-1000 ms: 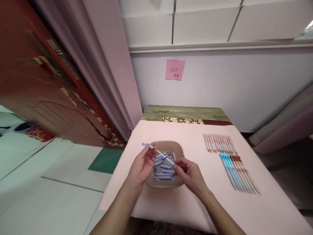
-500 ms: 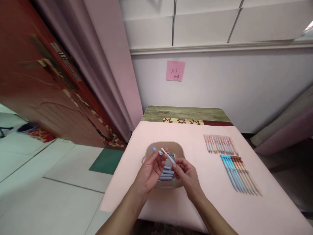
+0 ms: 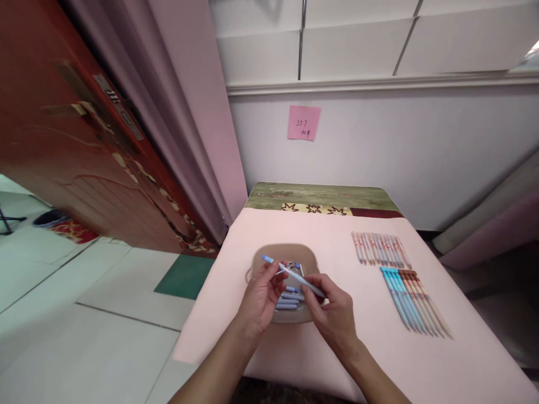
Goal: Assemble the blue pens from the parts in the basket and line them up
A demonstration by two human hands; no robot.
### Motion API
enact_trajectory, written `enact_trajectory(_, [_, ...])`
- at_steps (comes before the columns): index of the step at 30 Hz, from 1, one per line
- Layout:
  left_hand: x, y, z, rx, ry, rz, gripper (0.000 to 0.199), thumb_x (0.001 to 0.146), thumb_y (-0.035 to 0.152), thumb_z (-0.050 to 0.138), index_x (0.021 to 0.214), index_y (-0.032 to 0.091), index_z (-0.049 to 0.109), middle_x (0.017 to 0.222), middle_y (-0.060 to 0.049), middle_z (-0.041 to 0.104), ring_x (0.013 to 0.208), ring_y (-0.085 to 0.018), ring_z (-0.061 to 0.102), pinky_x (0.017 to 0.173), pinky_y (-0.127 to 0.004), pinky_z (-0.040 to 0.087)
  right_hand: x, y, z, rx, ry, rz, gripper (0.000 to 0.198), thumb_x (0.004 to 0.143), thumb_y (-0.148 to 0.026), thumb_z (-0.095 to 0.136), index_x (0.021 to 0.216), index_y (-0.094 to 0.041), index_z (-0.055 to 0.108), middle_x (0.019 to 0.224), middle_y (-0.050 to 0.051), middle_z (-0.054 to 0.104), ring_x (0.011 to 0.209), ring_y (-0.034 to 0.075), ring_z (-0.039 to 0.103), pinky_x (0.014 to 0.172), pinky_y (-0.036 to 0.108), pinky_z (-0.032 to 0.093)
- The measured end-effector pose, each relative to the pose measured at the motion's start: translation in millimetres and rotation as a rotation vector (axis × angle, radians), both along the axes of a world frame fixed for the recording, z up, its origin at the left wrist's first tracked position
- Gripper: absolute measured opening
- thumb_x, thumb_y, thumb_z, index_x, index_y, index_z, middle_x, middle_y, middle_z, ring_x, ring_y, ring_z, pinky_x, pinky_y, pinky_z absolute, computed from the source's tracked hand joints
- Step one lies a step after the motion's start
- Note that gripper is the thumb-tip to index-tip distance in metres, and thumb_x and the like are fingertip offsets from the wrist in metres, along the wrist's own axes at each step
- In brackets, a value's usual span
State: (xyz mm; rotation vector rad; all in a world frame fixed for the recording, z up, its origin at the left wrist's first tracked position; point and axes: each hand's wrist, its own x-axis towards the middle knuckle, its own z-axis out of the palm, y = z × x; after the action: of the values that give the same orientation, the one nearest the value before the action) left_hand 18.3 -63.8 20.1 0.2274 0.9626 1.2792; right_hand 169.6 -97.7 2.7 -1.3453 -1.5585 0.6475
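Over the beige basin (image 3: 309,255), my left hand (image 3: 261,294) pinches the darker blue upper end of a light blue pen (image 3: 297,276). My right hand (image 3: 332,308) is closed round the pen's lower barrel. The two parts of the pen now lie in one line, slanting down to the right; whether they are fully joined, I cannot tell. Below the hands, several blue pen barrels (image 3: 287,301) lie in the basin. Small blue and white pen parts (image 3: 297,266) rest near its far side, partly covered by my fingers.
To the right on the pink table cover (image 3: 337,241) lies a row of blue pens (image 3: 398,303) beside brown-topped pens (image 3: 425,303). Behind them is a row of pale patterned pens (image 3: 381,249). A wall with a pink note (image 3: 304,123) stands beyond the table.
The blue upper piece and the barrel, apart before with a white refill sticking out, have come together into one line. The refill no longer shows between them.
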Motion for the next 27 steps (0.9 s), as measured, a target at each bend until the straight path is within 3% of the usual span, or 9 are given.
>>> enact_trajectory(5, [5,-7,-0.9,0.024,0.051,-0.020,0.012,0.073,0.016,0.073,0.083,0.012,0.068,0.087,-0.005,0.071,0.066,-0.011,0.066,0.048,-0.016,0.053,0,0,-2,0.043,-0.075,-0.014,0.013,0.085,-0.029,0.055,0.093,-0.022,0.063,0.080,0.003,0.070,0.064,0.014,0.064,0.060,0.022,0.050])
enact_trajectory(13, [9,-5,0.0,0.010,0.021,-0.055,0.007,0.078,0.014,0.069,0.083,0.011,0.067,0.087,-0.009,0.072,0.068,-0.014,0.068,0.051,-0.019,0.057,1,-1,-2,0.084,-0.073,-0.016,0.014,0.086,-0.028,0.056,0.095,-0.022,0.064,0.083,0.003,0.070,0.068,0.015,0.065,0.064,0.023,0.051])
enact_trajectory(22, [14,-9,5.2,-0.026,0.009,-0.069,0.006,0.078,0.013,0.068,0.083,0.011,0.067,0.084,-0.009,0.073,0.067,-0.015,0.069,0.050,-0.018,0.057,1,-2,-3,0.092,-0.048,-0.034,0.016,0.086,-0.029,0.056,0.097,-0.022,0.065,0.084,0.004,0.071,0.069,0.015,0.066,0.065,0.024,0.052])
enact_trajectory(27, [19,-12,5.1,-0.004,-0.014,-0.043,0.005,0.080,0.011,0.065,0.085,0.010,0.067,0.086,-0.010,0.073,0.069,-0.014,0.069,0.056,-0.018,0.058,2,-1,-3,0.032,-0.103,-0.045,0.017,0.087,-0.033,0.056,0.091,-0.023,0.069,0.077,0.002,0.072,0.063,0.015,0.066,0.059,0.022,0.049])
